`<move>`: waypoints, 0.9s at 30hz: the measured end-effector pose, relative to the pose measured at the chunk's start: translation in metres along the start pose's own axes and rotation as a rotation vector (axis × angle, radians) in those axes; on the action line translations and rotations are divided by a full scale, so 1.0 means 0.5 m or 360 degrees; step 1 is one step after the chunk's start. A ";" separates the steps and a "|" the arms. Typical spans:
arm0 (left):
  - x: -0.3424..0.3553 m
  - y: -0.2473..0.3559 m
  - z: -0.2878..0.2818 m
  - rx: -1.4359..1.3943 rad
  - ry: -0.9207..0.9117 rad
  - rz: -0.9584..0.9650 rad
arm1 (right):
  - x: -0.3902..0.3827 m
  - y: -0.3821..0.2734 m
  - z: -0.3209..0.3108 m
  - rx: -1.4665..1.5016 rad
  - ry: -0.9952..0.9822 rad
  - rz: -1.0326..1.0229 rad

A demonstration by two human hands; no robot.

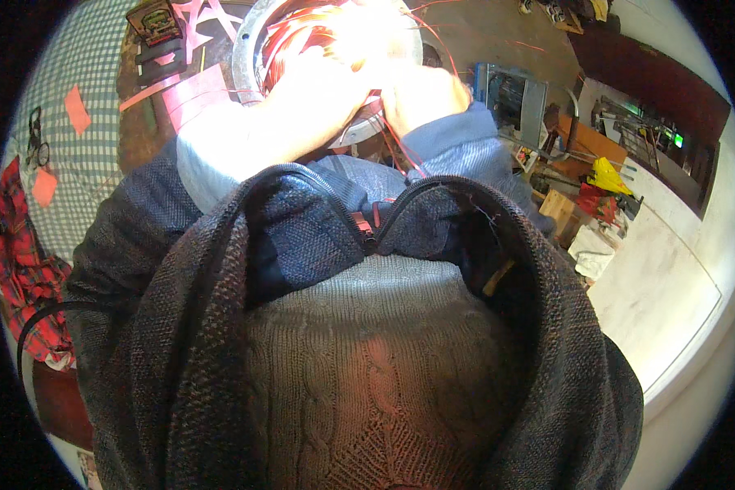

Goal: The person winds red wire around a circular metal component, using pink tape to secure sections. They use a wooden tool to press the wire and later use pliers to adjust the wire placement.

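Observation:
A round grey metal motor housing [243,61] stands in front of me, with loops of reddish copper wire [290,41] along its inside. Strong light washes out the middle of the housing and much of both hands. My left hand [322,94] reaches over the near left rim, fingers closed near the wires; what they hold is lost in the glare. Beside it, my right hand [426,96] is curled closed at the near right rim. Thin red wires run down from beneath that hand, and it appears to grip copper wire. The fingertips of both hands cannot be made out.
Left of the housing are pink sheet pieces [198,96] and a dark box [153,23] on a brown surface. A checked cloth [82,49] lies farther left. At right stand a blue-grey metal frame [510,98], a yellow bag [608,175] and a white panel [657,273].

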State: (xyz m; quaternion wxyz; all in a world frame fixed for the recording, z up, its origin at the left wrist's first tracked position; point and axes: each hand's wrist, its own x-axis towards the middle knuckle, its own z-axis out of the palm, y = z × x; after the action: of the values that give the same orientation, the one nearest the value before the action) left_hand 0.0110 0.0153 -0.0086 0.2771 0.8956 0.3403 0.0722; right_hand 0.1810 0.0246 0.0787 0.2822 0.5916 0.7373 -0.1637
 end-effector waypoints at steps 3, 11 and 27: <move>-0.002 -0.002 -0.007 0.0011 0.0127 0.0060 | -0.016 0.008 0.008 0.0117 0.0173 -0.0014; 0.000 0.002 -0.014 0.0011 -0.0004 0.0015 | 0.009 -0.003 0.013 0.0196 0.0223 0.0066; -0.037 -0.004 0.024 -0.0088 0.0193 -0.0011 | 0.065 -0.017 0.005 0.0040 0.0029 0.0197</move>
State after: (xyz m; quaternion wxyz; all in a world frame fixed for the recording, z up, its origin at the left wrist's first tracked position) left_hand -0.0001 -0.0009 -0.0186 0.2810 0.8803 0.3576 0.1347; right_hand 0.1687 0.0465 0.0560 0.2774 0.6411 0.6997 -0.1497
